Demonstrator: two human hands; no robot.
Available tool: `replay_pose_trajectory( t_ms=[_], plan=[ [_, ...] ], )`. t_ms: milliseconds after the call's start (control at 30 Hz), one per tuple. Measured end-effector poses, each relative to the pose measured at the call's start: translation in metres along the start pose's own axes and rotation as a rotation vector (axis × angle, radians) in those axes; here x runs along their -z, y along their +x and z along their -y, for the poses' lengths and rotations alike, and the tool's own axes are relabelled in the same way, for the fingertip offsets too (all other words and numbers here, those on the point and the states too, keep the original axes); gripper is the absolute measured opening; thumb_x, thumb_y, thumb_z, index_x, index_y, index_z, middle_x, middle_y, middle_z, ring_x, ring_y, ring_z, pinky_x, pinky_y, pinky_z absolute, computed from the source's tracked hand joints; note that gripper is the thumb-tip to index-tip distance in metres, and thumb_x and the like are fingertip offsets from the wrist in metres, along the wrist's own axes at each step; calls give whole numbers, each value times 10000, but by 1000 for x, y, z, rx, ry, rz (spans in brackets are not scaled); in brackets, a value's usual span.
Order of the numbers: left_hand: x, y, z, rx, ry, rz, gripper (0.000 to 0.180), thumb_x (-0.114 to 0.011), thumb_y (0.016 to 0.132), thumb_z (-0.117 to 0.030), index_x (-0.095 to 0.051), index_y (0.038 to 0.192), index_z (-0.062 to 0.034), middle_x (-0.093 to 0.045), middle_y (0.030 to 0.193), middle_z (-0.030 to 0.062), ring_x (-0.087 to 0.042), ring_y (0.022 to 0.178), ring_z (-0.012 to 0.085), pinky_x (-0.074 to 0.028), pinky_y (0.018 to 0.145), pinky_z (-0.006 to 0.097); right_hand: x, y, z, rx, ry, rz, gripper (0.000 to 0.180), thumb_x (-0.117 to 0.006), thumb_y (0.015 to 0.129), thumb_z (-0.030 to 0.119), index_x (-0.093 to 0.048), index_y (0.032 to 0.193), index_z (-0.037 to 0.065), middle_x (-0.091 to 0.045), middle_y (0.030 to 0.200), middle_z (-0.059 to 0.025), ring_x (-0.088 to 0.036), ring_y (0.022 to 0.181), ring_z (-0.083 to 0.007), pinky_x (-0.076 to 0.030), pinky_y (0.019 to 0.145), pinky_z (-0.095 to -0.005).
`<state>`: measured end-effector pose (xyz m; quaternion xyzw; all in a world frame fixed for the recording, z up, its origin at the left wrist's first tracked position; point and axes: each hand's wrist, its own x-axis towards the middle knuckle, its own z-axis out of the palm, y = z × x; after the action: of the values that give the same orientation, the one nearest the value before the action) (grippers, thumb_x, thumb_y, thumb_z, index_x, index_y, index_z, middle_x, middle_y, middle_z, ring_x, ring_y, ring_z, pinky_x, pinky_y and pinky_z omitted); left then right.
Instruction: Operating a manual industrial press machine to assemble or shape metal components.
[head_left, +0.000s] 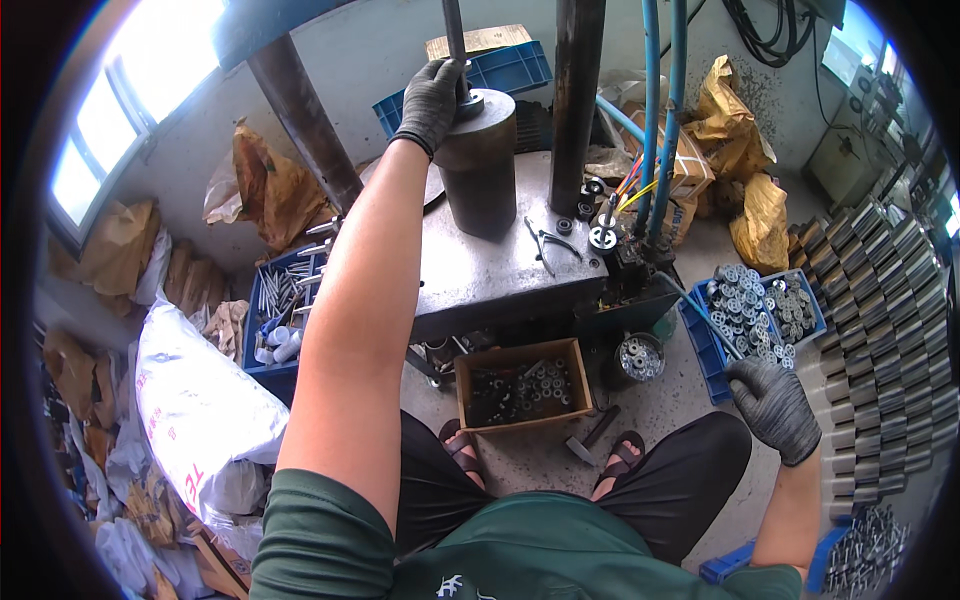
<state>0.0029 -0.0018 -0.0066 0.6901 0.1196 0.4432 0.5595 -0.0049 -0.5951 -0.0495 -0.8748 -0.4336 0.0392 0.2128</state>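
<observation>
Steel fills this head view: a seated worker's gloved left hand (432, 100) is closed over the top of a dark die cylinder (478, 165), which stands upright on the press table (500, 270), fingers wrapped at the collar where a thin rod (453, 30) enters it. The cylinder looks solid and heavy — stiff, smooth-sided, likely oily — so a grip at the stepped top or around the full girth seems safer than on the slick wall. One cylinder, one rod, one thick column (577, 90) just to its right, and two blue hoses (662, 120) beyond that.

The right hand (772, 405), also gloved, hangs low by the knee with fingers loosely curled and nothing in it, just below a blue bin (700, 335) heaped with small silver discs (745, 305) — too many to count, light and easy to pinch singly. One pair of pliers (548, 243) lies on the table. A cardboard box (520, 385) of dark parts sits on the floor between two sandalled feet, a second blue bin (285, 300) of pins at left, and rows of grey sleeves (880, 300) are stacked at right.
</observation>
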Motion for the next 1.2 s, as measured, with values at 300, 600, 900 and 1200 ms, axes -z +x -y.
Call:
replay_pose_trajectory(
  t_ms=[300,600,900,1200],
  plan=[
    [1,0,1,4,-1,4,320,-635,946,-302,-715,1079,-23,-690,811,52,-641,747,129,-523,735,289,4,0,-4,23,-61,110,219,-652,875,139,-728,1040,16,-718,942,-211,-699,888,-386,-561,808,-447],
    [5,8,9,-34,144,-13,324,-621,938,-304,-716,1086,-31,-721,859,69,-668,789,149,-532,773,305,6,1,-4,-7,-97,239,231,-647,889,144,-730,1056,8,-723,962,-214,-707,905,-379,-566,831,-428],
    [7,9,10,-29,84,-7,331,-618,948,-311,-715,1101,-34,-726,884,77,-673,792,152,-539,779,307,7,6,4,-50,47,18,236,-659,875,82,-707,1082,-21,-713,976,-227,-705,905,-380,-561,834,-424],
    [-1,-9,-11,-56,161,37,242,-632,1004,-254,-662,1105,-36,-647,852,26,-601,777,106,-513,755,260,51,118,21,225,-139,-621,171,-622,968,139,-701,1068,25,-716,969,-198,-709,897,-366,-563,800,-411]
  ],
)
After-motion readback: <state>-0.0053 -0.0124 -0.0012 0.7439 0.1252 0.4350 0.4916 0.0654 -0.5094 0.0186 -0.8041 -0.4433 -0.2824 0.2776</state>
